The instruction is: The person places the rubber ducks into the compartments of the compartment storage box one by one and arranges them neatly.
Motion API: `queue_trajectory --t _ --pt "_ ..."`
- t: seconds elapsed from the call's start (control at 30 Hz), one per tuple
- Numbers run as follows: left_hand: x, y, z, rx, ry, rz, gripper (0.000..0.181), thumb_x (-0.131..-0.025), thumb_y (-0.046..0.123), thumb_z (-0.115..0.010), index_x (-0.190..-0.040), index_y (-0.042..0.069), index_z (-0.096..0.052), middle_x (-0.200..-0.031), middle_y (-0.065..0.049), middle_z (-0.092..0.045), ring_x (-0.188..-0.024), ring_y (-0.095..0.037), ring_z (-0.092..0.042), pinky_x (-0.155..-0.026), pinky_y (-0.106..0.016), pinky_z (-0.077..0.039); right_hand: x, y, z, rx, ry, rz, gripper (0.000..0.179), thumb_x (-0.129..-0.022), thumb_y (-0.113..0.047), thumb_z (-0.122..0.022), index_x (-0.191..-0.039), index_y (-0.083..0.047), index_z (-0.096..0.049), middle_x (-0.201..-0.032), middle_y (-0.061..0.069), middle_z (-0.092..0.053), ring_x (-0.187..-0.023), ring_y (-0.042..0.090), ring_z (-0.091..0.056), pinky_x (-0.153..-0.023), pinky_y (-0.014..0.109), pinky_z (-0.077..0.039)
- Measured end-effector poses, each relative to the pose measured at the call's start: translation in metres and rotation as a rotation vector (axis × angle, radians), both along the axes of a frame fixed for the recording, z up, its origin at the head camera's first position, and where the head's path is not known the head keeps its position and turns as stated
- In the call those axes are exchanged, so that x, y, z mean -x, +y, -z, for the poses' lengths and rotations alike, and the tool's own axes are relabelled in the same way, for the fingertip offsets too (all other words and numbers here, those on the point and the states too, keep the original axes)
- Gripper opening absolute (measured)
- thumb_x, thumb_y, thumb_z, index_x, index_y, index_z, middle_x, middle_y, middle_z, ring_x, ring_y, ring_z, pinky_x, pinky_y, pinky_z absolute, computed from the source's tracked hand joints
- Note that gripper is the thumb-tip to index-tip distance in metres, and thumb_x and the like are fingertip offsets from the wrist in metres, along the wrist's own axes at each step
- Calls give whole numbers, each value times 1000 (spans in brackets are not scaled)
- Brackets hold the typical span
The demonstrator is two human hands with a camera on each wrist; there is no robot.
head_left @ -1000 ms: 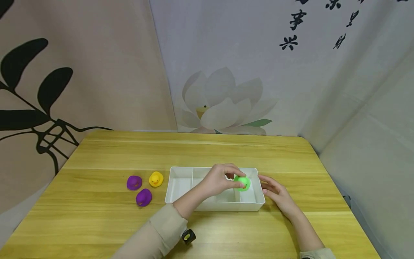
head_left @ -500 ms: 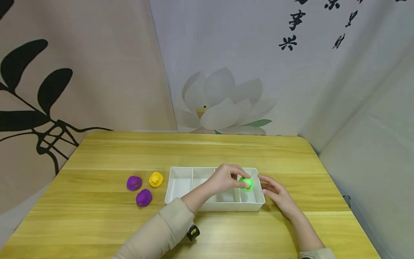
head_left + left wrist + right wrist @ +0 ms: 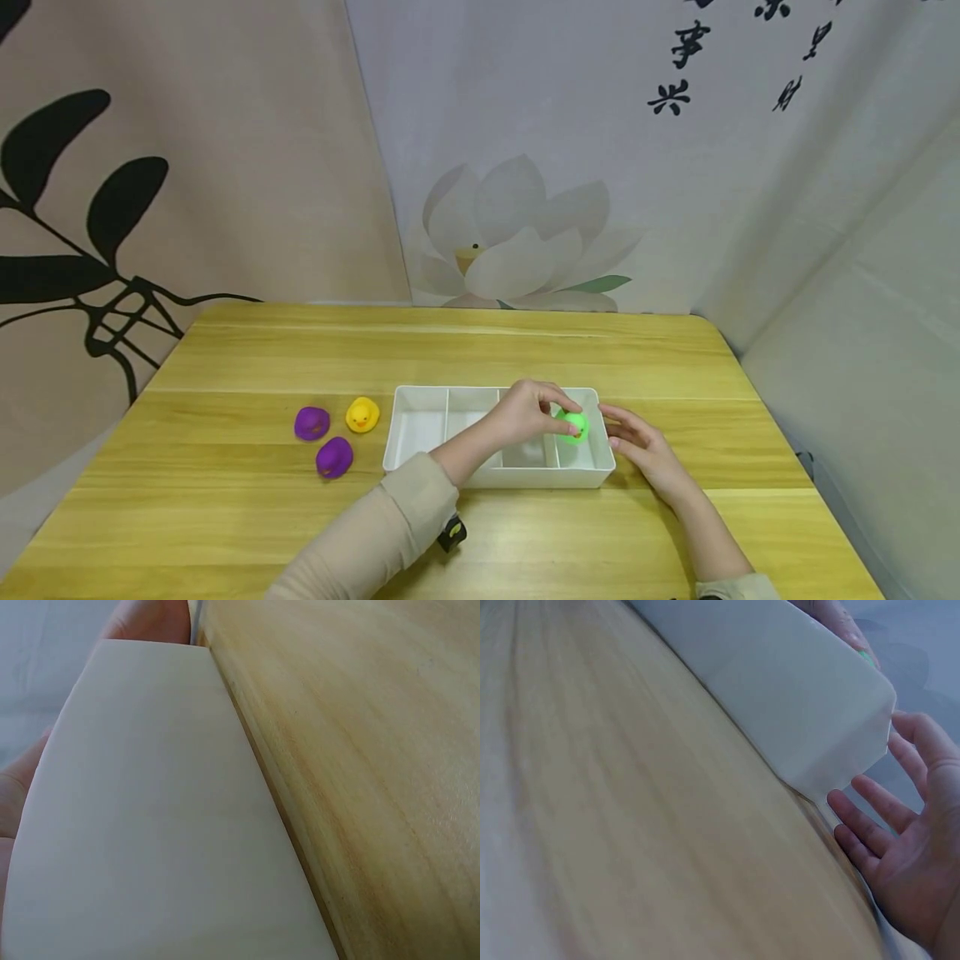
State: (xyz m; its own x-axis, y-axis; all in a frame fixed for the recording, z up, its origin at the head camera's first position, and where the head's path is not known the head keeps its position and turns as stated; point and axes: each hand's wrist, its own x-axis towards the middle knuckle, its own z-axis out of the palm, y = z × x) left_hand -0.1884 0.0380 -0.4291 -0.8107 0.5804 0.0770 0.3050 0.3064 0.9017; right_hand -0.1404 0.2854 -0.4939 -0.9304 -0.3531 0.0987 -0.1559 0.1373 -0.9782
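In the head view, my left hand [image 3: 528, 410] reaches over a white divided box [image 3: 517, 478] and pinches a small green rubber duck [image 3: 576, 427] between thumb and fingers, inside the rightmost compartment. In the right wrist view only a sliver of the green duck [image 3: 866, 658] shows past the rim. My right hand [image 3: 647, 450] rests at the box's right end with its fingers loosely extended, fingertips right at the end wall. In the left wrist view, the box's side wall [image 3: 150, 802] hides most of the left hand [image 3: 154, 621].
Left of the box, a yellow rubber duck [image 3: 362, 415] sits near two purple ducks, one farther back [image 3: 311, 423] and one nearer [image 3: 333, 457]. All rest on the wooden table [image 3: 225, 517]. A printed curtain [image 3: 517, 125] hangs behind the table.
My left hand has moved slightly right with the green duck, from over the divider into the rightmost compartment. My right hand and the other ducks have stayed in place.
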Motion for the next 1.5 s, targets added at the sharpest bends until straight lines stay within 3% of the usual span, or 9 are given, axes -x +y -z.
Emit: queue_trajectory --t 0.2,0.4,0.5,0.83,1.23,1.5 --pt "2 3 1 48 -13 -5 23 -74 18 -84 -96 15 -77 -91 13 -67 -71 -11 -51 -57 -22 -42 0 0 0 -4 -4 8 45 -98 -5 -51 -141 2 -40 -141 28 -40 -117 13 -53 -91 25 -45" --pt "5 6 4 100 -17 -9 22 -73 19 -84 -94 17 -77 -93 13 -68 -92 -6 -59 -81 -25 -45 1 0 1 -9 -14 9 46 -98 -6 -52 -142 1 -40 -142 26 -39 -117 12 -53 -92 25 -44" --pt "6 8 5 141 5 -8 22 -73 21 -85 -93 18 -78 -93 13 -68 -95 -5 -59 -86 -26 -45 1 0 1 0 -18 6 46 -98 -6 -52 -141 2 -39 -142 27 -38 -118 15 -52 -92 25 -44" --pt "7 12 9 233 6 -18 21 -72 23 -86 -91 22 -78 -92 16 -68 -99 -5 -59 -90 -29 -45 1 0 0 -9 -17 3 46 -98 -6 -52 -142 2 -39 -143 26 -38 -122 30 -49 -92 25 -44" --pt "7 17 10 316 100 -20 21 -71 23 -86 -90 21 -78 -88 16 -69 -98 -4 -59 -83 -23 -45 1 1 1 -19 -11 10 46 -98 -6 -52 -141 3 -38 -143 27 -38 -121 33 -49 -91 25 -45" --pt "6 19 8 363 106 -29 23 -70 22 -87 -91 20 -78 -85 17 -69 -95 -4 -59 -81 -21 -45 1 1 1 2 -5 -6 46 -98 -5 -51 -141 4 -38 -142 29 -37 -120 28 -51 -91 27 -46"
